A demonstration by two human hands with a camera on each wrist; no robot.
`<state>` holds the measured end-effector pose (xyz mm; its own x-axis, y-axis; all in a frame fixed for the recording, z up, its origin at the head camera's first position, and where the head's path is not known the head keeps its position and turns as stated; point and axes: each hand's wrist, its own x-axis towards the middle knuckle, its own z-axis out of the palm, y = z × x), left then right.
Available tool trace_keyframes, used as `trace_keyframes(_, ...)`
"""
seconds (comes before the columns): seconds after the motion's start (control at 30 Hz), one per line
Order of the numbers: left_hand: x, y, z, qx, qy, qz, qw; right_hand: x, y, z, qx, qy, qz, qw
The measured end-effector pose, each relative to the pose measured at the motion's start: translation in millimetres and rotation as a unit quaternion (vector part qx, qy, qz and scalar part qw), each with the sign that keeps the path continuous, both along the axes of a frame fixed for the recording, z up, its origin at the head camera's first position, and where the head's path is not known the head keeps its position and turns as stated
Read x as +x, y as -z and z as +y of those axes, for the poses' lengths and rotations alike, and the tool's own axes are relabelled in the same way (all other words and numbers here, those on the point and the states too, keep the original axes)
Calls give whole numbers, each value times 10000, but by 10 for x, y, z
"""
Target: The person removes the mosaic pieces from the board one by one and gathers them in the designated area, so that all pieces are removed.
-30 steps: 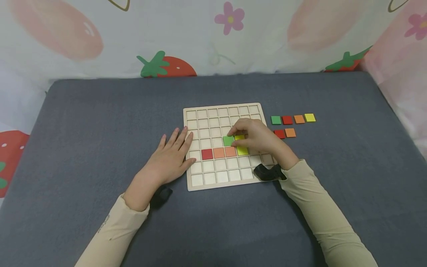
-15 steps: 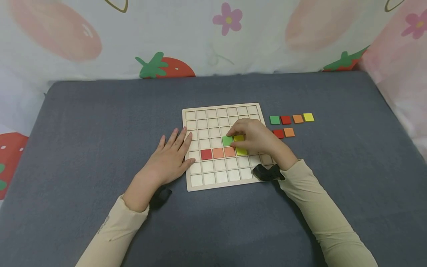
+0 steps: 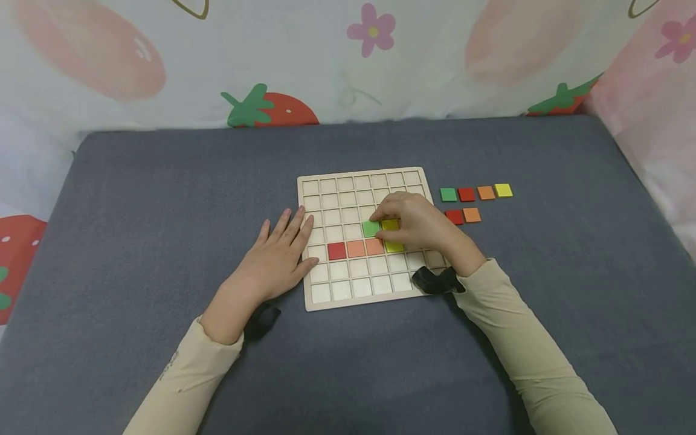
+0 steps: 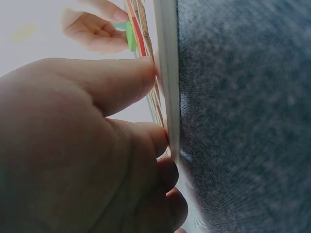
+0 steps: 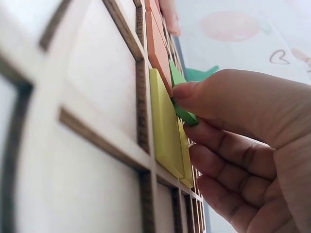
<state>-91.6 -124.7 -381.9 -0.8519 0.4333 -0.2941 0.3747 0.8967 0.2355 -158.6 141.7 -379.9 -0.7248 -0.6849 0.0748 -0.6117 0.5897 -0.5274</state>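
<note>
A pale wooden grid board [image 3: 330, 296] lies on the table. My right hand [image 3: 415, 223] pinches a green square tile [image 3: 371, 229] between thumb and fingers over a cell near the board's middle. In the right wrist view the green tile [image 5: 177, 77] is tilted, beside the yellow tiles [image 5: 165, 126]. A row below it holds a red tile [image 3: 336, 251], two orange tiles [image 3: 356, 249] and a yellow tile [image 3: 394, 246]; another yellow tile [image 3: 389, 225] sits right of the green one, partly hidden by my fingers. Spread flat, my left hand [image 3: 274, 260] rests on the board's left edge.
Right of the board lie loose tiles in two rows: green [image 3: 448, 194], red [image 3: 466, 194], orange [image 3: 486, 193] and yellow [image 3: 503, 190], with red [image 3: 454, 217] and orange [image 3: 472, 215] below. A grey cloth covers the table [image 3: 163, 199]; a patterned curtain [image 3: 424, 60] hangs behind.
</note>
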Motion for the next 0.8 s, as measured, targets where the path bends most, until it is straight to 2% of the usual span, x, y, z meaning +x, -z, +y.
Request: trace_keyframes(0.8, 3, 17, 11, -9, -7, -69, 10000, 1, -24, 129, -259, -181, 76, 9995)
